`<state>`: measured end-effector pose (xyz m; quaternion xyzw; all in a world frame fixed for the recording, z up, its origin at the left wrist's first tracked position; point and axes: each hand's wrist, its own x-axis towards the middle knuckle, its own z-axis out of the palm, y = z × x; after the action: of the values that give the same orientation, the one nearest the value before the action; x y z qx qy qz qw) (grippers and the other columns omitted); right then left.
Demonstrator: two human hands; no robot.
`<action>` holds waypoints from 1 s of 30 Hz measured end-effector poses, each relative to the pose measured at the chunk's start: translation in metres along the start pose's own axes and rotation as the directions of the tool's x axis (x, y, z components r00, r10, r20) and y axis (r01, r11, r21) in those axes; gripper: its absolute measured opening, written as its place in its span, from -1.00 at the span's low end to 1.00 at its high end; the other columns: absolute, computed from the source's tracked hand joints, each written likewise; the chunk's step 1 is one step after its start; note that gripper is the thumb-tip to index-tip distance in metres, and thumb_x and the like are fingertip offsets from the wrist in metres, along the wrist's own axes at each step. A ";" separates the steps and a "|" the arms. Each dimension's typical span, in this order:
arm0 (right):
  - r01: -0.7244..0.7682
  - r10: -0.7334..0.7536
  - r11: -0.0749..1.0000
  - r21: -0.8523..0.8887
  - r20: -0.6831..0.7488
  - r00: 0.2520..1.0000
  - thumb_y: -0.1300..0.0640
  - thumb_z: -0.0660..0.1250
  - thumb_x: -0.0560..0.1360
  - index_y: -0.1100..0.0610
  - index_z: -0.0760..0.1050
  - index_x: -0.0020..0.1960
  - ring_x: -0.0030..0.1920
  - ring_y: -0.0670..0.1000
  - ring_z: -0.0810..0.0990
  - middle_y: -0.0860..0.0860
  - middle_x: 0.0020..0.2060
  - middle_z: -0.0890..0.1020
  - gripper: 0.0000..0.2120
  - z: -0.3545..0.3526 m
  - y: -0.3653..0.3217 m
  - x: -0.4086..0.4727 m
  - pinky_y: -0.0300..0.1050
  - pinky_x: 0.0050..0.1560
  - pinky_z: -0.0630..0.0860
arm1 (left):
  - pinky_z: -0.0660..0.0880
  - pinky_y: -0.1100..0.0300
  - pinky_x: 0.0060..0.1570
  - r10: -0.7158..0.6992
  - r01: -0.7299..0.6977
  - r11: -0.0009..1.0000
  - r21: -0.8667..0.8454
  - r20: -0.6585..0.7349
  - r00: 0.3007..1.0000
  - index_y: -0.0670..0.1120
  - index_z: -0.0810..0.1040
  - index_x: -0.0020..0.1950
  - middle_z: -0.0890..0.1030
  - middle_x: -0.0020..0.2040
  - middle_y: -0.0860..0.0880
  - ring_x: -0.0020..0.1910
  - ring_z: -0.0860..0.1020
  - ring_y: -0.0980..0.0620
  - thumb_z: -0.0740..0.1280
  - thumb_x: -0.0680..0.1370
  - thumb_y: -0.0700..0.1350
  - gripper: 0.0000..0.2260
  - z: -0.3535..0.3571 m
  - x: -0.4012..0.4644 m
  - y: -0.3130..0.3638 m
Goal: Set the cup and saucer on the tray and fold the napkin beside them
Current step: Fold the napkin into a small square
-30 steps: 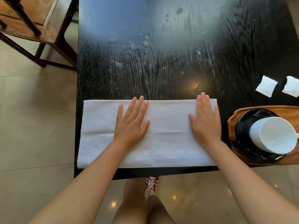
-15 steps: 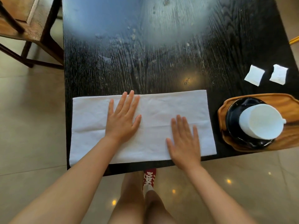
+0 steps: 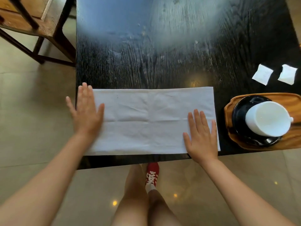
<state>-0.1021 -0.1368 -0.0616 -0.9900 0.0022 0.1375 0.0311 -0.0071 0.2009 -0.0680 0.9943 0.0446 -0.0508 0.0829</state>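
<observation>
A white napkin (image 3: 151,119), folded into a long rectangle, lies flat along the near edge of the black table (image 3: 162,62). My left hand (image 3: 86,111) rests flat with spread fingers on the napkin's left end, partly over the table's left edge. My right hand (image 3: 202,136) presses flat on the napkin's near right corner. To the right, a wooden tray (image 3: 291,141) carries a black saucer (image 3: 239,115) with a white cup (image 3: 267,118) standing on it. Neither hand holds anything.
Two small white sachets (image 3: 262,76) (image 3: 287,74) lie on the table beyond the tray. A wooden chair (image 3: 32,25) stands at the far left on the tiled floor. My legs and a red shoe (image 3: 152,175) show below the table's near edge.
My left hand slid left from the napkin's middle to its left end. My right hand slid from the far right corner toward me, then to the near right corner.
</observation>
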 end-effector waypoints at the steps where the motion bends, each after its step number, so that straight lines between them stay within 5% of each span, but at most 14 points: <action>1: -0.002 0.002 1.000 -0.002 0.000 1.000 -0.15 -0.14 0.52 0.05 -0.19 0.52 0.52 0.03 -0.17 0.03 0.52 -0.12 -0.37 0.000 0.000 0.000 0.20 0.48 -0.16 | -0.21 -0.18 0.41 0.027 -0.027 0.999 -0.039 -0.018 0.999 -0.13 -0.01 0.51 0.01 0.54 -0.10 0.51 -0.03 0.02 -0.10 0.53 0.14 -0.39 0.002 -0.011 0.027; 4: 0.002 -0.002 1.000 -0.003 -0.003 1.000 -0.14 -0.13 0.52 0.05 -0.20 0.52 0.51 0.03 -0.17 0.03 0.52 -0.12 -0.37 0.000 0.002 0.000 0.20 0.47 -0.16 | -0.19 -0.23 0.37 0.391 -0.389 0.919 -0.067 0.015 0.920 0.01 0.02 0.51 0.01 0.52 -0.06 0.51 -0.02 -0.03 0.00 0.53 0.17 -0.43 0.023 -0.070 0.113; 6: 0.013 -0.013 1.000 -0.004 -0.016 1.000 -0.13 -0.12 0.52 0.05 -0.20 0.51 0.51 0.03 -0.16 0.03 0.52 -0.11 -0.37 0.000 0.001 0.000 0.19 0.47 -0.17 | -0.24 -0.26 0.37 0.488 -0.489 0.872 -0.022 0.104 0.866 0.08 -0.03 0.52 -0.05 0.54 -0.04 0.52 -0.07 -0.06 0.00 0.53 0.22 -0.42 0.036 -0.098 0.142; 15: 0.033 -0.033 0.999 -0.007 -0.021 0.999 -0.15 -0.16 0.52 0.02 -0.20 0.51 0.51 0.01 -0.21 0.01 0.51 -0.16 -0.38 0.001 0.003 0.000 0.18 0.47 -0.20 | -0.23 -0.11 0.43 0.167 -0.168 0.986 -0.006 0.134 0.977 0.14 -0.11 0.51 -0.12 0.56 -0.03 0.52 -0.19 0.01 -0.05 0.49 0.29 -0.37 0.024 -0.091 0.002; 22: 0.191 -0.188 0.976 -0.101 0.038 0.981 -0.16 -0.14 0.53 0.08 -0.15 0.51 0.51 0.02 -0.11 0.04 0.51 -0.06 -0.38 0.000 0.038 -0.016 0.03 0.47 -0.18 | -0.26 -0.13 0.42 0.162 -0.160 0.987 -0.021 0.130 0.978 0.14 -0.13 0.51 -0.14 0.55 -0.01 0.51 -0.18 0.02 -0.03 0.46 0.31 -0.33 0.022 -0.094 -0.005; 26: 0.026 -0.023 0.995 0.101 -0.023 0.999 -0.11 -0.09 0.54 0.18 -0.11 0.50 0.51 0.02 -0.11 0.07 0.51 -0.06 -0.37 -0.003 0.029 -0.032 -0.01 0.48 -0.13 | -0.24 -0.15 0.42 0.159 -0.159 0.987 -0.008 0.121 0.980 0.14 -0.16 0.50 -0.13 0.55 -0.02 0.51 -0.17 0.01 -0.05 0.45 0.32 -0.33 0.021 -0.093 -0.005; 30: -0.223 0.308 0.908 0.355 -0.203 0.930 0.16 0.27 0.53 0.31 0.19 0.43 0.40 0.27 0.24 0.28 0.42 0.27 -0.46 -0.006 0.009 -0.067 0.18 0.33 0.25 | -0.22 -0.17 0.42 0.165 -0.165 0.986 -0.010 0.110 0.980 0.12 -0.14 0.50 -0.11 0.55 -0.04 0.51 -0.17 0.01 -0.06 0.46 0.31 -0.33 0.021 -0.094 -0.003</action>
<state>-0.1649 -0.1466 -0.0378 -0.9708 0.1645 0.0102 0.1743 -0.1023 0.1928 -0.0793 0.9901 -0.0425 -0.0989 0.0898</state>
